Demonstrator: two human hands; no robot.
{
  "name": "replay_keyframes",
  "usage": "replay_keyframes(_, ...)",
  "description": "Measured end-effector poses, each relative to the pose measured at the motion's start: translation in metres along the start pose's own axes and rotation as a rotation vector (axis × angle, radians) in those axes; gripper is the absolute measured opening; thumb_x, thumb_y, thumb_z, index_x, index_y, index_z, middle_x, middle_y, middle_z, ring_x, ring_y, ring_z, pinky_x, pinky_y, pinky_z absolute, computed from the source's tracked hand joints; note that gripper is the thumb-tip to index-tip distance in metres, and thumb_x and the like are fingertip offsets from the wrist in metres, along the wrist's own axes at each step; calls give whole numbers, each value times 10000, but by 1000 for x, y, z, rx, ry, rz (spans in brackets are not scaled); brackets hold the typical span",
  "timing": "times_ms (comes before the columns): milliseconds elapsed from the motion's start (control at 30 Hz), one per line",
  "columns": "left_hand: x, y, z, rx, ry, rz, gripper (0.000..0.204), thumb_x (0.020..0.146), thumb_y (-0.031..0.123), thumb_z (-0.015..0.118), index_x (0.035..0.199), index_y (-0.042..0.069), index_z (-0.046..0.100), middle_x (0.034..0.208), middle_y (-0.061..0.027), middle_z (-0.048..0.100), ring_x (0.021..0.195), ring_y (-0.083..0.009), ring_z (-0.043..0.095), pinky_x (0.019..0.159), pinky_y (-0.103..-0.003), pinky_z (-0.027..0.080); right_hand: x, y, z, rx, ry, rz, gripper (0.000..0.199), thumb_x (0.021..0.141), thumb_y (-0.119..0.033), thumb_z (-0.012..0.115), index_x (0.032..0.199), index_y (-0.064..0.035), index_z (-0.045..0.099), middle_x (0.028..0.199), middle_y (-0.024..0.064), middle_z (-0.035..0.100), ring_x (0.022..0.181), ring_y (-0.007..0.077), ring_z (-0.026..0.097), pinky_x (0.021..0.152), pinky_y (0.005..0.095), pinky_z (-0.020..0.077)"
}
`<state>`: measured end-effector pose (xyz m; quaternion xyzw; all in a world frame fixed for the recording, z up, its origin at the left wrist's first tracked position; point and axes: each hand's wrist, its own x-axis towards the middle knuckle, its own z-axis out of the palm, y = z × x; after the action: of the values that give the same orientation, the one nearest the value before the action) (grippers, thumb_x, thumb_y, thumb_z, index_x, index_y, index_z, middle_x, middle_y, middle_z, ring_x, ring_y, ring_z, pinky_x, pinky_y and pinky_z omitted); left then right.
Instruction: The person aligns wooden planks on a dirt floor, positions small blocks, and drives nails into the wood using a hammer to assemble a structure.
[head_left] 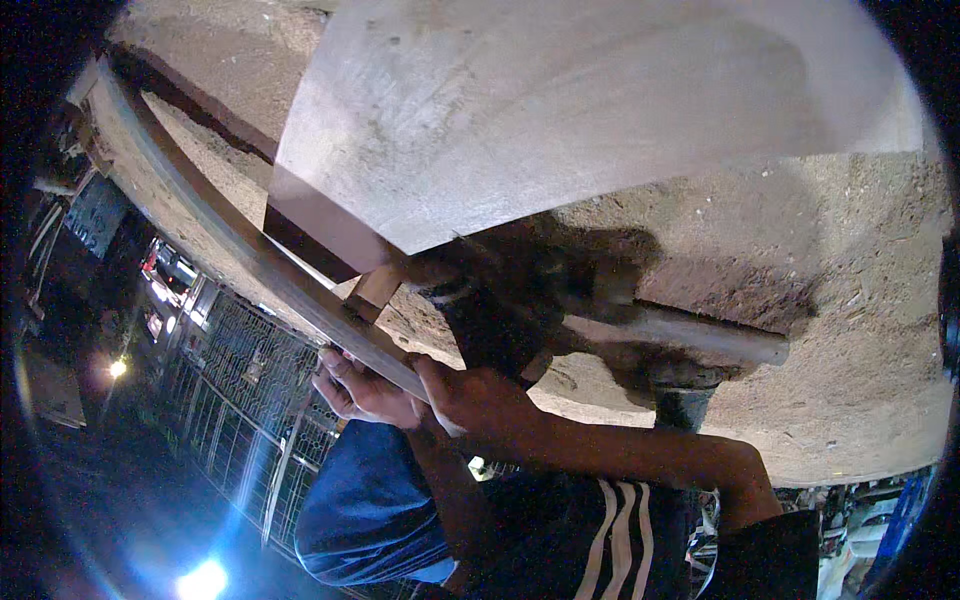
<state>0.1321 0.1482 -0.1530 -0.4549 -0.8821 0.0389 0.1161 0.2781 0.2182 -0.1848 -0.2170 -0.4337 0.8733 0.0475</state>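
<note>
Two hands meet at the middle of my view, both on the same long grey beam [250, 250] that runs from the upper left of the frame down to the centre. My right hand [475, 400] comes in on a bare forearm from the lower right, elbow bent, its grip clenched over the beam's lower end, thumb on top. My left hand [360, 392] sits just beside it to the left, fingers curled around the beam's underside, grasping it too. Below them lie a blue cloth [365, 510] and a dark striped garment [600, 535]. Just past the hands, a small wooden block [377, 288] stands against the beam. Farther up, a broad pale slab [560, 110] fills the top of the frame, with a rough sandy surface [850, 300] at the right.
</note>
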Motion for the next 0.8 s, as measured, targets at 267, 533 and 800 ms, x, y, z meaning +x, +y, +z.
replay_keyframes(267,-3,-3,5,-142,37,-184,293,1040,336,585,1062,45,598,892,-107,683,827,-154,646,679,-345,555,-2,2,-4,-57,-1,0,537,912,-223,667,1289,50,400,737,219,667,637,381,701,531,479,554)
replay_keyframes(533,7,4,3,115,55,79,363,1028,383,579,1104,35,649,897,-122,686,795,-193,640,672,-362,543,-5,6,0,-73,76,-69,527,920,-235,658,1269,69,407,724,205,660,619,358,698,530,465,557)
replay_keyframes(800,12,16,-1,184,34,210,486,1018,427,569,1094,-50,627,816,-89,532,734,-189,580,601,-338,467,-5,8,3,-17,122,-92,473,933,-225,632,1243,62,419,672,183,652,574,356,680,506,454,545)
